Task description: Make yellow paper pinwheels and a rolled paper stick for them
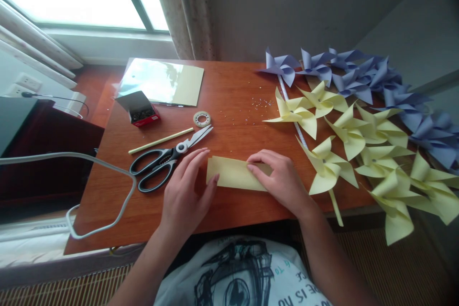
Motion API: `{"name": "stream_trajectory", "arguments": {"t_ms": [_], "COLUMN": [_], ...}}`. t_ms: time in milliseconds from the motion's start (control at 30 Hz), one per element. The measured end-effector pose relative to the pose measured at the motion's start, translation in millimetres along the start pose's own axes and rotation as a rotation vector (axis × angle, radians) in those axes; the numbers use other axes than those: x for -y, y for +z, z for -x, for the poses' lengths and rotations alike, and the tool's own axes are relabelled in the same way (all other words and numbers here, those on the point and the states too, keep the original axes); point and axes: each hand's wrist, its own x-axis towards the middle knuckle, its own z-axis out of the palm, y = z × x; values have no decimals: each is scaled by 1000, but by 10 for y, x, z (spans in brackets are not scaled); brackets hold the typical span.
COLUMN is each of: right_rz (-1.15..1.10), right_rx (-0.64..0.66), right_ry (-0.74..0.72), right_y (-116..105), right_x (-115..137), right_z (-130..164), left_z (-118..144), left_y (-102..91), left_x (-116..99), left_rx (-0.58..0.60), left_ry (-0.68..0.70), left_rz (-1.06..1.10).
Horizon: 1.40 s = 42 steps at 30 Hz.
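A strip of folded yellow paper (231, 172) lies on the table in front of me, its long side running left to right. My right hand (281, 177) has its thumb and fingertips pinched on the right part of the paper and hides that end. At the other end, my left hand (188, 189) is open, thumb and fingers apart, with the thumb tip over the paper's left edge. Just beyond the left hand lie large scissors (168, 155) with dark handles, their blades slightly apart.
A yellow paper stick (161, 140), a tape roll (202, 119), an open red box (139, 109) and a glossy pack of paper (161, 81) lie at left. Yellow pinwheels (328, 165) and purple pinwheels (353, 83) crowd the right. A white cable (124, 210) loops over the left edge.
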Motion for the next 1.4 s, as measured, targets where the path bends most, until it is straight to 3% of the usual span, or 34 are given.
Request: {"name": "stream_trajectory", "arguments": {"t_ms": [167,333,433,567,833,1000,1167,1233,1300,1400], "right_rz": [-46,-101,-143,-118,-171,-136,104,123,106,114], "right_rx": [-68,-84,-68,-65,-45,-84,-221,-172,-23,109], "right_ry": [102,226,276,237,279,224,-7,-127,-230,-308], "right_y": [23,60,47,-10,-26,18,-67,-110,-119,-55], "right_x": [-10,-22,-19,-12,-78,-111,-10,90,186,257], "right_z": [30,74,101,122,153,206,298,352,398,426], "left_z": [-31,-69,-80,-71,88,135,91,74,64,53], "left_y": [23,98,173,215,35,21,25,28,41,71], "left_x": [-72,-215,-264,-281,-299,-147,-32,-30,-32,-34], "left_rx": [-77,103,166,167,89,224,284,276,267,238], "left_ry": [161,393,369,388,414,525,430,406,405,385], "left_rz": [-148,-219,-254,-286,-242,-67,90,109,125,117]}}
